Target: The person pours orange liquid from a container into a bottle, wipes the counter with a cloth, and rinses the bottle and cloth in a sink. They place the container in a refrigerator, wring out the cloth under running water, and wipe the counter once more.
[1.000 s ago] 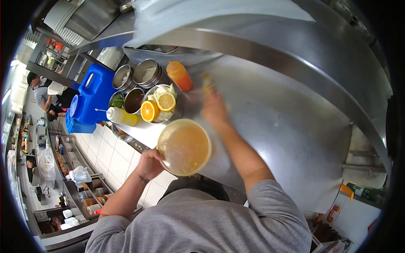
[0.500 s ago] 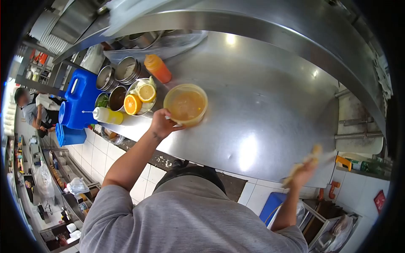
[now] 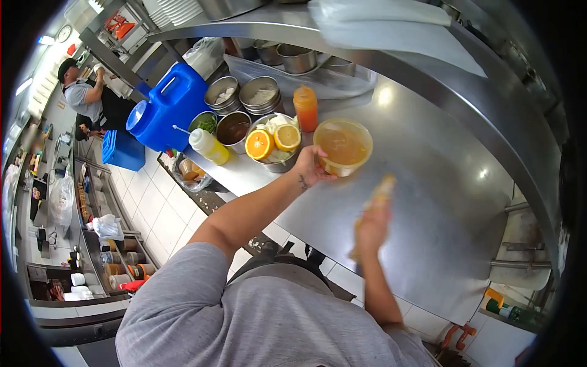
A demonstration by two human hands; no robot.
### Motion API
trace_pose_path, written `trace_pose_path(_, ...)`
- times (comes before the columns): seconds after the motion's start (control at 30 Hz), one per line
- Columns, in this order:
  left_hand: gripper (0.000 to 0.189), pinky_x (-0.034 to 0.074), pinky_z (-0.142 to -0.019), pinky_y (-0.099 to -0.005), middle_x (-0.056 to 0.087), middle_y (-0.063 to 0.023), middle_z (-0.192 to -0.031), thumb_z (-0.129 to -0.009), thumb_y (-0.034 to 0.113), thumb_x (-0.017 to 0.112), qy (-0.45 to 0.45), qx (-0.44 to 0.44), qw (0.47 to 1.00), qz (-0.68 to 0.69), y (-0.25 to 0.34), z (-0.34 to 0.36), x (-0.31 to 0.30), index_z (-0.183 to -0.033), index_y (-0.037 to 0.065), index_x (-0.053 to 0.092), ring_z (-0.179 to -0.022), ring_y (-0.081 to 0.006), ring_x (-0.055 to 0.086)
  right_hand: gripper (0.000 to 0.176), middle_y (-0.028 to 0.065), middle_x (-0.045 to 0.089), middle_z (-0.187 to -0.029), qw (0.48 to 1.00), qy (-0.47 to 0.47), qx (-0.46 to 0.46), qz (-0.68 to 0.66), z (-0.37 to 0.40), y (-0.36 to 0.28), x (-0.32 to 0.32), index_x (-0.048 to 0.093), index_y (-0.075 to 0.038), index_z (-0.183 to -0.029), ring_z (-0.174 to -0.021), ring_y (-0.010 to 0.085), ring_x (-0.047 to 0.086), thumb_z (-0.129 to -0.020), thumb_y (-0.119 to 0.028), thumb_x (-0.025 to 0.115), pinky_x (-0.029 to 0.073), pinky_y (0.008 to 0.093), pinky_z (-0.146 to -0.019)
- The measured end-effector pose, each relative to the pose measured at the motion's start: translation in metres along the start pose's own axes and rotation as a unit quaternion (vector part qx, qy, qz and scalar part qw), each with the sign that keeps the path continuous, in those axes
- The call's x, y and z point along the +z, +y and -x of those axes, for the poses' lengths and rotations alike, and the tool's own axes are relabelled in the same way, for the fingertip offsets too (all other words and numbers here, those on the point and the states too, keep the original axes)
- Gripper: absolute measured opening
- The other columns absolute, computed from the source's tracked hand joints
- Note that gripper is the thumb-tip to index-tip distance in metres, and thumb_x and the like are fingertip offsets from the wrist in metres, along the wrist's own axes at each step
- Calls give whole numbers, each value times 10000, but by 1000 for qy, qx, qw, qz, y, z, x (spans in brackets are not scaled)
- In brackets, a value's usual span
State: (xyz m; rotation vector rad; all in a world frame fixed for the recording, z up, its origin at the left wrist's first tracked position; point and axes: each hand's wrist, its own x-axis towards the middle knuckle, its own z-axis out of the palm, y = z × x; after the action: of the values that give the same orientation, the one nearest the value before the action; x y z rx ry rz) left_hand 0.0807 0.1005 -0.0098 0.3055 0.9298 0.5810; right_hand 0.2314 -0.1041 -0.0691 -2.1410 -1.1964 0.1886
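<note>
My left hand [image 3: 310, 166] is closed on the near rim of a round plastic tub [image 3: 343, 147] with a cloudy orange-brown liquid in it. The tub is at the counter's back edge, slightly tilted. My right hand [image 3: 373, 227], blurred by motion, is closed around what looks like a yellowish cloth [image 3: 385, 185], whose ends stick out above and below the fist. That hand is over the steel counter [image 3: 440, 226], right of the tub. Close behind the tub stands a squeeze bottle of orange sauce [image 3: 306, 110].
Left of the tub stand a bowl with a halved orange [image 3: 260, 145] and lemon [image 3: 287, 137], a yellow squeeze bottle [image 3: 209, 147], several metal bowls [image 3: 259, 95] and a blue jug [image 3: 177, 104]. A steel shelf [image 3: 422, 67] overhangs the counter. Another person [image 3: 85, 98] stands far left.
My right hand has swung from the counter's right end toward the tub, carrying the yellowish cloth. My left hand still holds the tub. The camera view has turned.
</note>
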Motion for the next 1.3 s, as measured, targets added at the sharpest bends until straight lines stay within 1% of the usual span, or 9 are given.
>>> trace_pose_path(0.37, 573, 408, -970, -612, 480, -174, -1217, -664, 165, 557, -192, -96, 973, -81, 27, 87, -44, -1221, 59, 475, -1142, -362, 487, 568, 244, 341, -1467, 917, -208, -337, 46, 94, -100, 76, 465, -58, -1370, -1349, 360, 364, -866, -277, 610, 272, 447, -1140)
trace_pose_path(0.57, 750, 307, -1046, -650, 420, -164, -1417, -667, 199, 523, -261, -146, 945, -133, 44, 130, -104, -1393, 88, 373, -1325, -371, 392, 436, 204, 467, -1395, 996, 0, 67, 51, 207, 1, -33, 431, -42, -1401, -1297, 331, 428, -988, -181, 412, 297, 378, -1116)
trace_pose_path(0.7, 773, 317, -1037, -656, 395, -167, -1441, -662, 193, 512, -234, -150, 944, -177, 53, 162, -144, -1409, 83, 346, -1340, -386, 375, 281, 149, 657, -923, 885, 77, 438, 134, 440, 216, -104, 563, 7, -1117, -673, 291, 628, -862, -110, 534, 512, 460, -569)
trace_pose_path(0.73, 769, 328, -1031, -653, 398, -170, -1438, -665, 193, 511, -232, -143, 942, -195, 54, 168, -152, -1407, 79, 347, -1334, -387, 381, 216, 112, 662, -862, 729, 280, 613, -121, 456, 115, -147, 612, -9, -1031, -633, 234, 634, -867, -145, 578, 514, 420, -530)
trace_pose_path(0.8, 756, 357, -1015, -642, 407, -175, -1428, -673, 196, 512, -232, -133, 936, -230, 53, 176, -171, -1401, 69, 353, -1317, -388, 399, 194, 111, 689, -769, 747, 148, 581, 286, 609, 122, -159, 695, -28, -864, -643, 230, 666, -877, -200, 607, 529, 394, -562)
trace_pose_path(0.87, 730, 378, -1007, -626, 445, -173, -1396, -669, 196, 518, -233, -130, 928, -260, 41, 186, -184, -1374, 56, 388, -1281, -385, 438, 287, 159, 711, -880, 628, 294, 719, 50, 705, 44, -148, 716, -54, -943, -784, 303, 695, -802, -303, 692, 543, 398, -713)
trace_pose_path(1.03, 698, 478, -910, -588, 517, -185, -1321, -661, 191, 527, -264, -146, 882, -362, -33, 225, -168, -1337, 43, 432, -1182, -385, 530, 374, 141, 710, -981, 546, -49, 800, 243, 1058, -21, 76, 723, -79, -1014, -910, 301, 690, -928, -342, 471, 541, 426, -777)
trace_pose_path(1.1, 694, 490, -895, -578, 519, -190, -1316, -661, 185, 525, -312, -190, 845, -390, -87, 234, -144, -1334, 40, 432, -1165, -387, 541, 391, 148, 701, -1026, 449, 155, 879, -29, 1107, -91, 153, 723, -54, -986, -959, 324, 675, -936, -349, 472, 529, 421, -814)
trace_pose_path(1.3, 703, 490, -901, -577, 510, -198, -1319, -639, 168, 532, -428, -299, 735, -432, -288, 351, -70, -1321, 32, 437, -1171, -393, 534, 237, 124, 692, -1062, 431, 180, 875, -124, 1097, -217, 163, 701, -88, -1081, -950, 228, 673, -880, -134, 584, 523, 361, -832)
